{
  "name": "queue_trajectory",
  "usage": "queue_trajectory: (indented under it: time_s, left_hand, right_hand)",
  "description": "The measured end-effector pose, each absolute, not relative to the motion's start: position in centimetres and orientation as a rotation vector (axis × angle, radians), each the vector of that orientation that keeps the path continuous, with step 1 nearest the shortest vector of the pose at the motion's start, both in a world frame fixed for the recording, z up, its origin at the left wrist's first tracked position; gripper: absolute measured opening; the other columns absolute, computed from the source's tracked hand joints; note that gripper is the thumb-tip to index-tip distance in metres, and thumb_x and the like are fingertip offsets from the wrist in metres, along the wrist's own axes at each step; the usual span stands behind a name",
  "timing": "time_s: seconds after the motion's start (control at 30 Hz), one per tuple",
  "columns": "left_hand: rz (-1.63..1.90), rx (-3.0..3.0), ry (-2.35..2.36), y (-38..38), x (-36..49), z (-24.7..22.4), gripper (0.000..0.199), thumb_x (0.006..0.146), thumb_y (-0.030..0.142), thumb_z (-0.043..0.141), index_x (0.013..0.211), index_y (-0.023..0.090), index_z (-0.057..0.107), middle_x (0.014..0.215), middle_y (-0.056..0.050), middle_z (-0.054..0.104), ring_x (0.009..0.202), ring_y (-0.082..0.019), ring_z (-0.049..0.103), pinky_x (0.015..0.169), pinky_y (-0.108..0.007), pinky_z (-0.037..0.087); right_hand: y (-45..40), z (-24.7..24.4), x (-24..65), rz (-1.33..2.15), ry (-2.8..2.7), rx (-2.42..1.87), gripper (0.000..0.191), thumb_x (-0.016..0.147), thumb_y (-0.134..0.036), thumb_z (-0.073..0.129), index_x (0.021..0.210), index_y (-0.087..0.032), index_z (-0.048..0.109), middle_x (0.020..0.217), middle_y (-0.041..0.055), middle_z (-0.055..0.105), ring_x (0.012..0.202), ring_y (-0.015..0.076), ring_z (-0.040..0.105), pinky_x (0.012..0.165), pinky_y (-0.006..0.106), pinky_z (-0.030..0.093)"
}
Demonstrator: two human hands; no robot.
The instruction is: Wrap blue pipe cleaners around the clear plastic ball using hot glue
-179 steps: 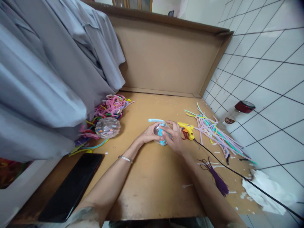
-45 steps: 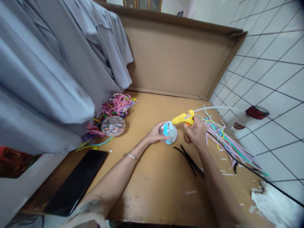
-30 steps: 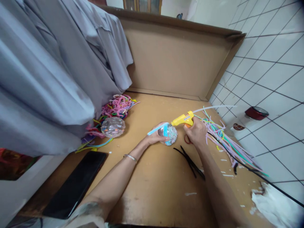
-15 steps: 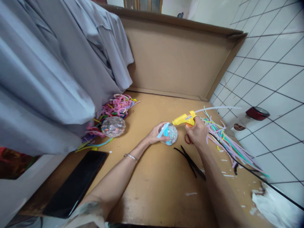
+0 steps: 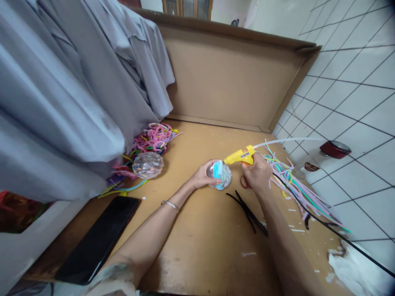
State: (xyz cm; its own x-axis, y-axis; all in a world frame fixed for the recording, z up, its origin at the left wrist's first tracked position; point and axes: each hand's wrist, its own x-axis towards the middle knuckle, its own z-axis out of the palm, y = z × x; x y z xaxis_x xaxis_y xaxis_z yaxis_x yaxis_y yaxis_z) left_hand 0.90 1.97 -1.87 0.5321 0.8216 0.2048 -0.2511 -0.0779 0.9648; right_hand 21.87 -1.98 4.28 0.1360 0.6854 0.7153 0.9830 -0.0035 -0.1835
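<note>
My left hand [image 5: 204,176] is closed around a clear round ball [image 5: 226,176], its thumb across the front. Blue and white fuzzy strips [image 5: 217,170] wrap the ball's left part. In my right hand [image 5: 258,169] is a yellow hot glue gun [image 5: 239,156], gripped by its handle. Its nozzle points left and sits at the ball's upper edge; whether it touches cannot be made out. A long translucent glue stick [image 5: 286,140] juts out of its back. Red scissor handles [image 5: 245,181] lie just under the right hand.
Black pipe cleaners [image 5: 247,209] lie near my right forearm. Pastel pipe cleaners [image 5: 296,183] and a red-lidded jar [image 5: 333,150] stand along the tiled wall. At left are another clear ball [image 5: 148,165], a pink tangle [image 5: 156,137] and a black phone [image 5: 98,238]. A black cord [image 5: 321,224] trails right.
The loose light strip end that stuck out toward the lower left now lies flat along the ball. Both hands stay nearly in place.
</note>
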Motion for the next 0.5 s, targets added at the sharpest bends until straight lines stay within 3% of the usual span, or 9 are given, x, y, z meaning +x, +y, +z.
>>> queue_trajectory:
  time_s: [0.5]
  left_hand:
    - [0.945, 1.414, 0.588, 2.02, 0.8, -1.75, 0.09, 0.049, 0.035, 0.089, 0.128, 0.016, 0.053, 0.119, -0.011, 0.063, 0.108, -0.026, 0.061, 0.097, -0.039, 0.047]
  right_hand:
    - [-2.02, 4.26, 21.93, -0.695, -1.649, -1.708, 0.006, 0.073, -0.027, 0.052, 0.072, -0.021, 0.052, 0.07, 0.0037, 0.058, 0.067, 0.0198, 0.05, 0.06, 0.028, 0.029]
